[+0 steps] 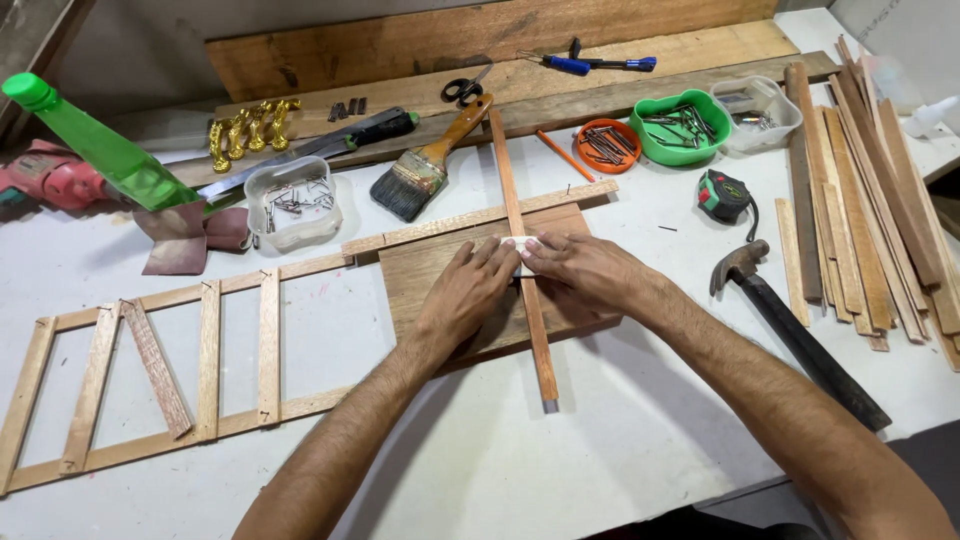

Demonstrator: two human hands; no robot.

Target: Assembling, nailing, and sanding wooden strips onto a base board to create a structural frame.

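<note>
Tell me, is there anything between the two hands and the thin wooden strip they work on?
Nothing visible. The left hand and right hand already rest on the wooden strip, pinching a small white piece against it.

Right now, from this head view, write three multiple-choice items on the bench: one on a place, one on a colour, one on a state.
1. Where does the hammer lie?
A. right of the hands
B. inside the wooden frame
C. on the paintbrush

2. What colour is the bowl of nails beside the orange dish?
A. blue
B. green
C. black

3. How do the left hand and right hand stand?
A. apart, off the bench
B. one holding scissors
C. together, fingertips pressed on the thin strip

Answers: 1 A, it lies beside the right forearm; 2 B, its rim is bright green; 3 C, both hands meet over the strip on the board.
</note>
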